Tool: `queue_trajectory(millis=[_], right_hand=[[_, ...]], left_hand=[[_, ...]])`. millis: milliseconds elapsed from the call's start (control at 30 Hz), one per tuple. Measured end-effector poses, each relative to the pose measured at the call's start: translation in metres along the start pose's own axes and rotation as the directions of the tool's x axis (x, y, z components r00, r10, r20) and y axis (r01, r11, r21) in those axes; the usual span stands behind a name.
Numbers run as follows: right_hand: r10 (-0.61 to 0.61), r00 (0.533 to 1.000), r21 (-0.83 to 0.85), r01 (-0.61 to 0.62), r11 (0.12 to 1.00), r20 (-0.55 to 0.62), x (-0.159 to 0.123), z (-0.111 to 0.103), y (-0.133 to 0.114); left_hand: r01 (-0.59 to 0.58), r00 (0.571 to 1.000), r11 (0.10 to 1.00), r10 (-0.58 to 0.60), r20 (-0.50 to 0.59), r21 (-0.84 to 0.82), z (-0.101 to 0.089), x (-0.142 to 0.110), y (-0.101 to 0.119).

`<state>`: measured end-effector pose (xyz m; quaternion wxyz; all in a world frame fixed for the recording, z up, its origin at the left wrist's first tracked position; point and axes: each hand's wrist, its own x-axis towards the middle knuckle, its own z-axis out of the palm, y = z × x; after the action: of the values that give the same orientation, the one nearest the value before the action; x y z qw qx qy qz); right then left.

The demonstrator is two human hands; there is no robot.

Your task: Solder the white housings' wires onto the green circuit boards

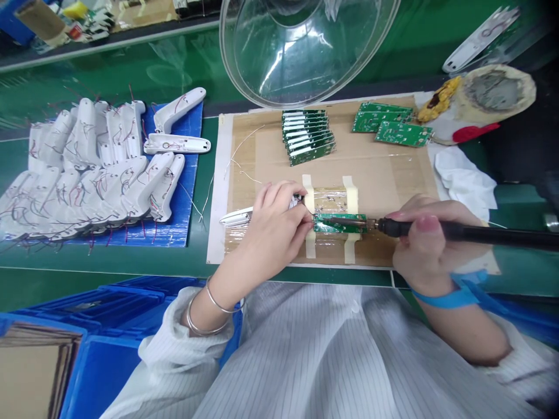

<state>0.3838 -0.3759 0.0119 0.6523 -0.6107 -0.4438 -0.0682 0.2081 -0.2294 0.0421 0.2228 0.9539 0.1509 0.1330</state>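
A soldering iron (437, 229) is gripped in my right hand (430, 241), its tip pointing left and lying over a small green circuit board (345, 223). That board lies on a taped-down pad (331, 201) on the cardboard. At the board's left end, the fingers of my left hand (279, 221) are pinched together, with what looks like a thin wire at their tips. Beneath this hand a white plastic housing (237, 217) sticks out to the left; most of it is hidden. Whether the iron's tip touches the board I cannot tell.
Many white housings with wires (87, 169) crowd a blue sheet at left. Behind the cardboard mat (262, 151) hangs a large clear round cover (310, 52). Stacked boards (308, 137), more boards (393, 123), a round pot (495, 93), yellow sponge (439, 99) and white tissue (465, 177) stand around.
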Motion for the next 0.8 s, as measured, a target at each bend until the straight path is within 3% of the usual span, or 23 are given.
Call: queue_trajectory(millis=[233, 400, 533, 800], right_hand=[[0.007, 1.0, -0.037, -0.007, 0.999, 0.006, 0.0, -0.001, -0.002], [0.005, 1.0, -0.032, -0.005, 0.999, -0.002, -0.001, 0.001, -0.002], [-0.01, 1.0, -0.024, 0.009, 1.0, -0.015, 0.0, 0.0, -0.002], [-0.006, 1.0, -0.016, 0.005, 1.0, -0.017, 0.001, 0.001, -0.003]], left_hand=[[-0.005, 0.977, 0.999, -0.007, -0.212, -0.053, -0.001, -0.028, -0.013], [-0.058, 0.949, 0.993, 0.024, -0.314, -0.099, 0.004, -0.027, -0.012], [-0.14, 0.942, 0.985, 0.102, -0.321, -0.098, 0.011, -0.019, -0.011], [-0.179, 0.949, 0.983, 0.166, -0.269, -0.026, 0.016, -0.015, -0.016]])
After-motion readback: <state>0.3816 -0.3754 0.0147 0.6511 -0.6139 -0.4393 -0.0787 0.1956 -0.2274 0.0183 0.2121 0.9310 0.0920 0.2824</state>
